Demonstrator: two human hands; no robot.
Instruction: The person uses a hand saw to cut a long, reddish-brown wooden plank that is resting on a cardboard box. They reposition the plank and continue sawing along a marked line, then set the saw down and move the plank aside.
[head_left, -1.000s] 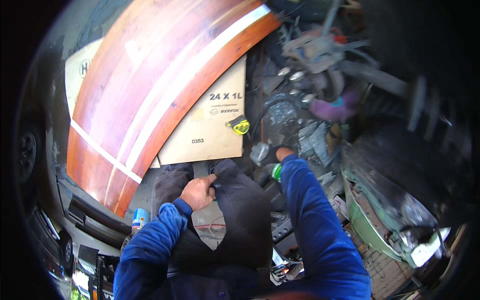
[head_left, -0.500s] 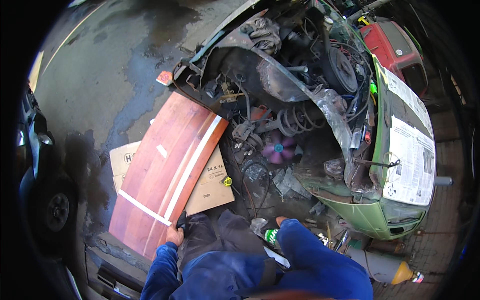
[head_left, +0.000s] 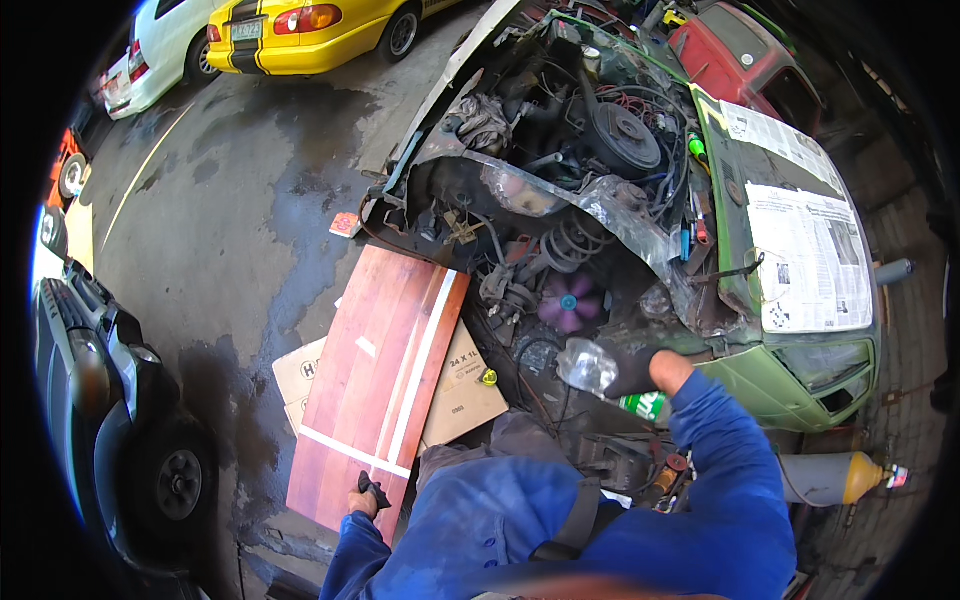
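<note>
A clear plastic bottle with a green label (head_left: 643, 404) is in my right hand (head_left: 640, 373), which looks dark-gloved and slightly blurred, closed around its middle. The bottle lies slantwise in front of the green vehicle's open wheel well. My left hand (head_left: 370, 492), also dark at the fingers, rests at the near end of a curved reddish-brown wooden panel (head_left: 375, 350) with strips of white tape. How its fingers are set is too dark to make out. Beneath the panel shows a flattened cardboard box (head_left: 465, 395), on which sits a small yellow tape measure (head_left: 488, 377).
The green vehicle (head_left: 770, 370), stripped at the front, has newspaper (head_left: 810, 260) on it and a coil spring (head_left: 575, 245) exposed. A purple fan (head_left: 570, 302) stands in the wheel well. A grey gas cylinder (head_left: 815, 478) lies right. A dark vehicle (head_left: 130, 400) stands left, a yellow car (head_left: 290, 35) behind.
My right hand has moved up and right and now holds the bottle, raised with it. The view has shifted, showing more cars at the far left. My left hand stays by the panel's near end.
</note>
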